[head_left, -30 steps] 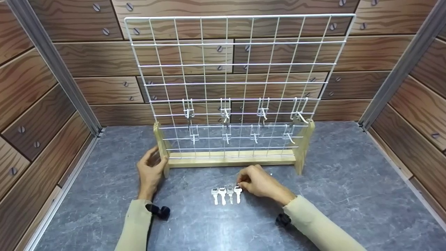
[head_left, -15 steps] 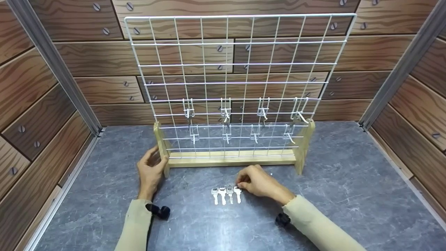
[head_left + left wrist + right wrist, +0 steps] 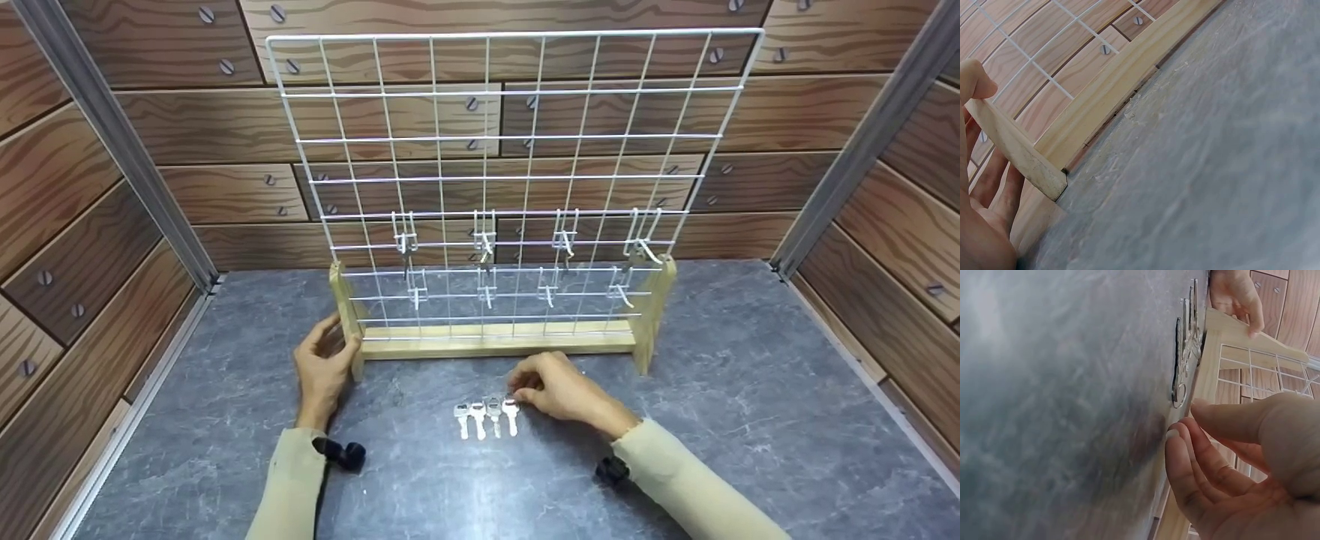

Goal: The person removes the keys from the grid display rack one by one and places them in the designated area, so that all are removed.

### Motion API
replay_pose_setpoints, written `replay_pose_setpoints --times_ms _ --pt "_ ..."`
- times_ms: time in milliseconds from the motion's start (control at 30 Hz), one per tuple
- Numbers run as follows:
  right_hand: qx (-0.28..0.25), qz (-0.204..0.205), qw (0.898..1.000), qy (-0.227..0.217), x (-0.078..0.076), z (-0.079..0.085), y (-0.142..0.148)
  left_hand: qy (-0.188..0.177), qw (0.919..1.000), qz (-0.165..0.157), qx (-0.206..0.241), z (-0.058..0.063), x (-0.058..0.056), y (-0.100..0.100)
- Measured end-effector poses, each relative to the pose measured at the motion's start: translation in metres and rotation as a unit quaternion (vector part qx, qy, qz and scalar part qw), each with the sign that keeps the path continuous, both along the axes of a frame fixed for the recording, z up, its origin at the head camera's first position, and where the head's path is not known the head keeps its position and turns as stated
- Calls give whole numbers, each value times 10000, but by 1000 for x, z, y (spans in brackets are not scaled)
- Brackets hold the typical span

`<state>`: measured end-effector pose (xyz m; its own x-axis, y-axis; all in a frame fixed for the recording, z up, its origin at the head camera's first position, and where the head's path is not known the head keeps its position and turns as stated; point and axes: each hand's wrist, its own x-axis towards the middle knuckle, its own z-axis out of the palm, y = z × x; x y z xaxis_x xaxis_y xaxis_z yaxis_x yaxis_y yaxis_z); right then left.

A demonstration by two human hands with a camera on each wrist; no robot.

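My left hand [image 3: 322, 367] grips the left wooden upright [image 3: 345, 307] of a wire-grid display stand. In the left wrist view its thumb lies on one side of that upright [image 3: 1022, 152], its fingers on the other. Several silver keys [image 3: 511, 418] lie in a row on the grey tabletop in front of the stand. My right hand [image 3: 559, 386] is by the rightmost key, fingers loosely bent. The right wrist view shows a small ring [image 3: 1179, 395] on the nearest key, just beyond the fingertips; a gap separates thumb and fingers, with nothing visibly held.
The white wire grid [image 3: 517, 137] rises from the wooden base bar [image 3: 495, 348]. Two rows of hooks [image 3: 565, 241] hang on it; dark, key-like pieces dangle from the upper row. Wood-patterned walls [image 3: 75, 247] enclose the grey table [image 3: 750, 420] at back and sides.
My right thumb and fingertips have parted slightly beside the rightmost key. My left hand, the stand and the row of keys stay where they were.
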<state>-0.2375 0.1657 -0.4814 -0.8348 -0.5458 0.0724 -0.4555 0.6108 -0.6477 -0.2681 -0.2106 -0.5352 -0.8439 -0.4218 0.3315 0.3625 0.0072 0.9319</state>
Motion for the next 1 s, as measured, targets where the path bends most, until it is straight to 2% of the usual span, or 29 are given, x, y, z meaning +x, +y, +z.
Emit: replay_pose_setpoints --times_ms 300,500,733,1000 --pt "-245 -136 9996 -74 2 13 5 4 10000 -10 9 1 -1 0" --pt "-519 -150 9977 402 6 24 10 -20 10000 23 -61 2 0 0" --pt "-844 -256 9946 552 12 40 18 -11 10000 -3 -5 2 0 -1" --pt "-1127 -514 9875 974 18 56 26 18 10000 -35 43 1 0 1"
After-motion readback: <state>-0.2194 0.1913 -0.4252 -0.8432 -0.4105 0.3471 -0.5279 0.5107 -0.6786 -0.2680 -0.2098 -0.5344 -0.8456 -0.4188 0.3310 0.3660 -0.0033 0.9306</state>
